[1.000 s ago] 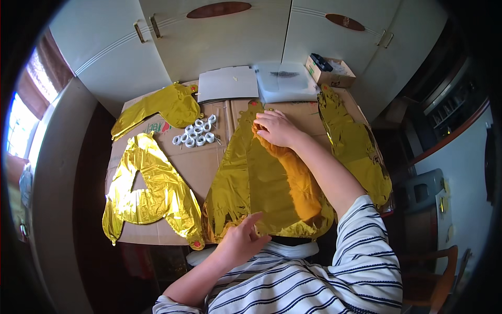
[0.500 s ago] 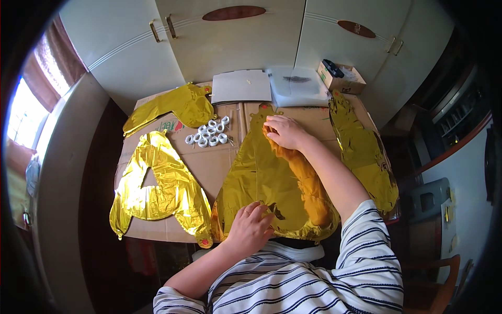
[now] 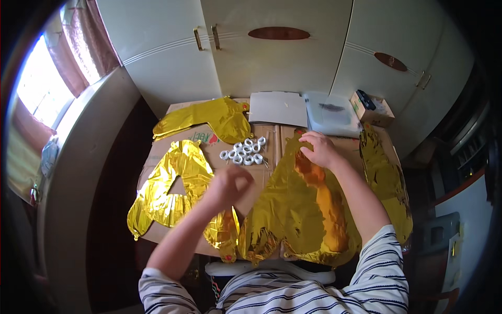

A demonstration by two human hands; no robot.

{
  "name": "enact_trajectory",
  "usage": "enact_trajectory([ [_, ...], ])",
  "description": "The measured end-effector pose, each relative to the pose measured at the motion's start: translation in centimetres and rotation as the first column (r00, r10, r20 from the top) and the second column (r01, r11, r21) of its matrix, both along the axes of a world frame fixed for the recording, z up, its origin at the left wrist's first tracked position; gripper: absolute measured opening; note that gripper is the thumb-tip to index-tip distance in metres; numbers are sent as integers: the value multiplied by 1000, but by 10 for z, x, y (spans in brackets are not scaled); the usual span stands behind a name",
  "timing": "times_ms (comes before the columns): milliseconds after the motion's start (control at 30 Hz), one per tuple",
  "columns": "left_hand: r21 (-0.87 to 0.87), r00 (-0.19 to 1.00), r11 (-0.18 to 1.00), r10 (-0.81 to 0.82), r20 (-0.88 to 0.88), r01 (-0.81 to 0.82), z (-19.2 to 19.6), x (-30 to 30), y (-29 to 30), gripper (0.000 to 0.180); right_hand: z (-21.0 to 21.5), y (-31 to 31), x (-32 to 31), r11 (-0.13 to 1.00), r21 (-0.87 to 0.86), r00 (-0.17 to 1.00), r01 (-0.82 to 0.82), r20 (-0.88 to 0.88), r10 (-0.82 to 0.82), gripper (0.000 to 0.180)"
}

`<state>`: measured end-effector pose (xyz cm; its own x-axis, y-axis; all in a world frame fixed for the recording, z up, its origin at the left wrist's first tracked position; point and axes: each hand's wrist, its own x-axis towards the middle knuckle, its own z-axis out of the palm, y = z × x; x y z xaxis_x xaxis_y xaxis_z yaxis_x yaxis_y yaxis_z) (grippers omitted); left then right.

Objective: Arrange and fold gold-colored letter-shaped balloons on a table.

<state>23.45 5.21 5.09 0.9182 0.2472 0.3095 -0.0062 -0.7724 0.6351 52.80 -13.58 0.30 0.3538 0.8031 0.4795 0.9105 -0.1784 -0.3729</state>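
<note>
A large flat gold foil balloon (image 3: 285, 209) lies in front of me, the orange reflection of my arm showing on its right half. My right hand (image 3: 320, 150) is at its top end, thumb and fingers apart, fingertips touching or just over the foil. My left hand (image 3: 227, 186) is raised between this balloon and a crinkled, A-shaped gold foil balloon (image 3: 162, 193) on the left. Motion blurs its curled fingers, so I cannot make out whether they hold anything.
Cardboard (image 3: 274, 149) covers the table. Several white ribbon rolls (image 3: 243, 152) sit mid-table. Other gold foil balloons lie back left (image 3: 209, 118) and right (image 3: 384, 183). Grey board (image 3: 277, 109), a translucent plastic pack (image 3: 332, 112) and a small box (image 3: 376, 112) stand along the back.
My left hand has lifted off the large balloon's lower part and moved up and left. My right hand has shifted to the balloon's top end, its thumb now apart. The view has shifted.
</note>
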Motion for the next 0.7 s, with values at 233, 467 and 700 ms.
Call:
enact_trajectory([
  [233, 73, 890, 897, 441, -119, -435, -13, 157, 151, 33, 21, 100, 2, 998, -56, 992, 37, -122, -44, 14],
  [467, 273, 667, 705, 708, -231, -654, -39, 243, 165, 55, 12, 194, 20, 991, -55, 986, 125, -107, -131, 16],
  [700, 28, 813, 835, 542, -211, -549, -71, 240, 210, 39, -15, 228, 41, 990, -119, 987, 72, -134, -88, 17],
])
